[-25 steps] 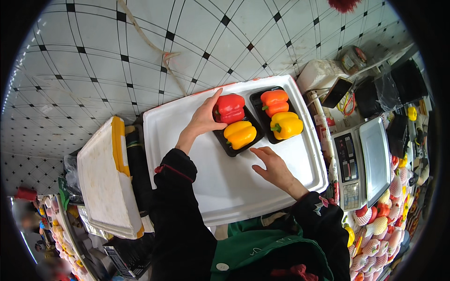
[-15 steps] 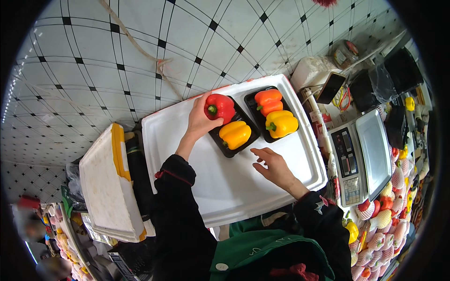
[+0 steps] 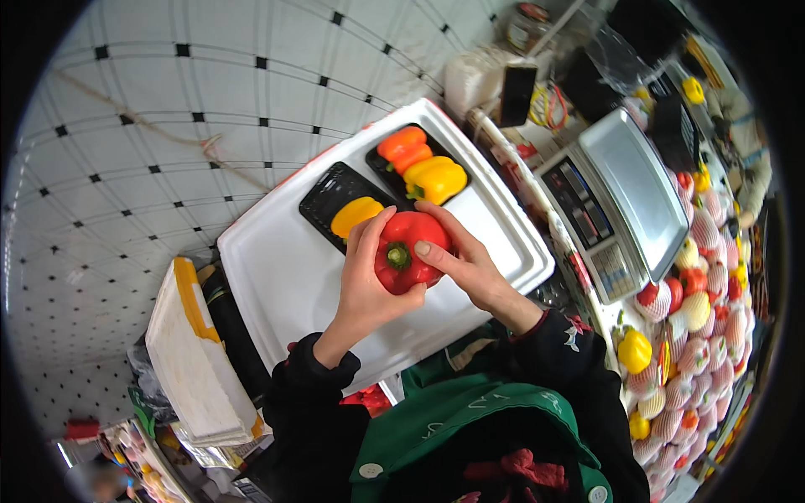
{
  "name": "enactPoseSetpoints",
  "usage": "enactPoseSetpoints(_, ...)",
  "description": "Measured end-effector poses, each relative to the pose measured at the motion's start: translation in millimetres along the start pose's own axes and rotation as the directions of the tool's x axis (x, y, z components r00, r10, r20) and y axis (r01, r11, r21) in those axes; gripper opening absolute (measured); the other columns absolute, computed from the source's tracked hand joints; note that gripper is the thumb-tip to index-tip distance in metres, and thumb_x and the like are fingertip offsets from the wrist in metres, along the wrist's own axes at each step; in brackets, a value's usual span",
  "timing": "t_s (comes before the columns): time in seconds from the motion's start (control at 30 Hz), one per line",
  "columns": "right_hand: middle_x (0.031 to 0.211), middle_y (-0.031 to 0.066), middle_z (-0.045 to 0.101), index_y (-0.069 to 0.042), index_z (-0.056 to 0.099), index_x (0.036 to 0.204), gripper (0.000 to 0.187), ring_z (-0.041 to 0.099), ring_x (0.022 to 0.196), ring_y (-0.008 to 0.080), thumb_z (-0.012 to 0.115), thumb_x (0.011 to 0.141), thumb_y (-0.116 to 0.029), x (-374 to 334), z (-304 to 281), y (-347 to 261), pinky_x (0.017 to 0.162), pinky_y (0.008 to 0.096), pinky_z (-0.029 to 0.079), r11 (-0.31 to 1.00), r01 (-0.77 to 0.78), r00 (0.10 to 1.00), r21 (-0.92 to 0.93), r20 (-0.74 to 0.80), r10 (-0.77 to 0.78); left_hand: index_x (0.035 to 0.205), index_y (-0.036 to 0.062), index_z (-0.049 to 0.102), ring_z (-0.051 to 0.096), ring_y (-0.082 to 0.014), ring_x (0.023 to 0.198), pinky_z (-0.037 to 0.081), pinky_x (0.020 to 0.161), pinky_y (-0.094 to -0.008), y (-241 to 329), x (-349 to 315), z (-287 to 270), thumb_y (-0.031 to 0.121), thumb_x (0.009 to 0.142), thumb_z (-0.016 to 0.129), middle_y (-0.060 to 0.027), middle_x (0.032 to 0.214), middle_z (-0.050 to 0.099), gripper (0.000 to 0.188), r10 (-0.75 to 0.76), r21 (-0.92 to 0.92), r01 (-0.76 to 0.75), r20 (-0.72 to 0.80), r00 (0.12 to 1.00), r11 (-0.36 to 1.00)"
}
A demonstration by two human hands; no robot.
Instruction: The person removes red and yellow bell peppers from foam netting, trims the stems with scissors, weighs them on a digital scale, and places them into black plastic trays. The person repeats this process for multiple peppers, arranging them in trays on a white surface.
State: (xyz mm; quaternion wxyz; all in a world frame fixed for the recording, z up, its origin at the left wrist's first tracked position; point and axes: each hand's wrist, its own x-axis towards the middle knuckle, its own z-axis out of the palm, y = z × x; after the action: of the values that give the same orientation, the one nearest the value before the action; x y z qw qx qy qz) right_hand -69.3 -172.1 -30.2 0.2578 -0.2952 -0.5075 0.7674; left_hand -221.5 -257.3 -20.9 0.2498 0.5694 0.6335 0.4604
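A red bell pepper (image 3: pixel 411 230) with a green stem is held up between both hands, in front of my chest and above a white foam lid (image 3: pixel 285 277). My left hand (image 3: pixel 366 281) wraps its left side, and my right hand (image 3: pixel 474 268) grips the right side with the thumb across it near the stem. Beyond them, a black tray (image 3: pixel 331 189) holds one yellow bell pepper (image 3: pixel 355 216), partly hidden by my left hand. A second black tray (image 3: pixel 453 151) carries an orange bell pepper (image 3: pixel 403 148) and another yellow bell pepper (image 3: pixel 434 178).
Right of the lid stands a weighing scale (image 3: pixel 633 193), with net-wrapped fruit (image 3: pixel 696 356) heaped beyond it. A phone (image 3: pixel 517 95) leans near the far right corner. Left of the lid is a foam box (image 3: pixel 197 360) with yellow tape. A tiled wall (image 3: pixel 168 84) rises behind.
My left hand has lifted the red bell pepper out of the nearer tray and brought it toward me. My right hand has closed on it too. The view has turned and shifted.
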Motion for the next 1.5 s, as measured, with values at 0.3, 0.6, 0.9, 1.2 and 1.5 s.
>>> enactPoseSetpoints(0.3, 0.128, 0.0116, 0.045, -0.011, 0.049, 0.136, 0.046, 0.044, 0.121, 0.0217, 0.057, 0.095, -0.031, -74.2, -53.1, -3.8, 0.104, 0.0324, 0.036, 0.990, 0.116, 0.991, -0.076, -0.062, -0.121, 0.139, 0.0056, 0.036, 0.045, -0.0279, 0.117, 0.041, 0.099, -0.0383, 26.8, -19.2, 55.5, 0.013, 0.058, 0.073, -0.0152, 0.124, 0.042, 0.089, -0.060, -0.227, 0.104, 0.191, 0.980, 0.968)
enactPoseSetpoints(0.6, 0.113, 0.0095, 0.052, -0.011, 0.054, 0.132, 0.037, 0.047, 0.110, 0.0191, 0.048, 0.099, -0.026, -153.4, -107.9, 7.5, 0.099, 0.0299, 0.036, 0.976, 0.171, 0.937, -0.138, -0.284, -0.204, 0.140, 0.0027, 0.034, 0.044, -0.0235, 0.121, 0.039, 0.102, -0.0368, 59.7, -37.1, 135.9, 0.012, 0.061, 0.073, -0.0122, 0.126, 0.041, 0.089, -0.070, -0.464, 0.256, 0.379, 0.923, 0.848)
enactPoseSetpoints(0.9, 0.124, 0.0105, 0.051, -0.010, 0.055, 0.130, 0.037, 0.044, 0.119, 0.0217, 0.051, 0.096, -0.025, -223.9, -156.5, 19.7, 0.103, 0.0319, 0.035, 0.972, 0.221, 0.859, -0.080, -0.457, -0.232, 0.140, 0.0013, 0.034, 0.043, -0.0259, 0.122, 0.038, 0.103, -0.0370, 92.9, -56.3, 214.6, 0.012, 0.060, 0.074, -0.0136, 0.127, 0.042, 0.090, 0.019, -0.423, 0.192, 0.446, 0.895, 0.886)
enactPoseSetpoints(1.2, 0.120, 0.0128, 0.053, -0.009, 0.058, 0.124, 0.051, 0.051, 0.115, 0.0240, 0.068, 0.077, -0.027, -281.3, -200.6, 26.6, 0.100, 0.0339, 0.040, 0.961, 0.233, 0.800, -0.147, -0.534, -0.275, 0.144, -0.0002, 0.024, 0.039, -0.0236, 0.128, 0.038, 0.107, -0.0382, 129.3, -75.8, 268.7, 0.001, 0.064, 0.069, -0.0120, 0.135, 0.033, 0.091, 0.120, -0.269, 0.039, 0.550, 0.827, 0.962)
enactPoseSetpoints(1.5, 0.126, 0.0149, 0.048, -0.003, 0.054, 0.127, 0.059, 0.045, 0.121, 0.0256, 0.067, 0.075, -0.026, -334.8, -241.7, 27.1, 0.106, 0.0363, 0.033, 0.914, 0.283, 0.793, -0.289, -0.466, -0.393, 0.144, 0.0018, 0.025, 0.038, -0.0235, 0.129, 0.034, 0.109, -0.0376, 143.4, -100.9, 326.3, 0.002, 0.061, 0.071, -0.0110, 0.135, 0.033, 0.095, 0.110, -0.504, 0.230, 0.558, 0.823, 0.833)
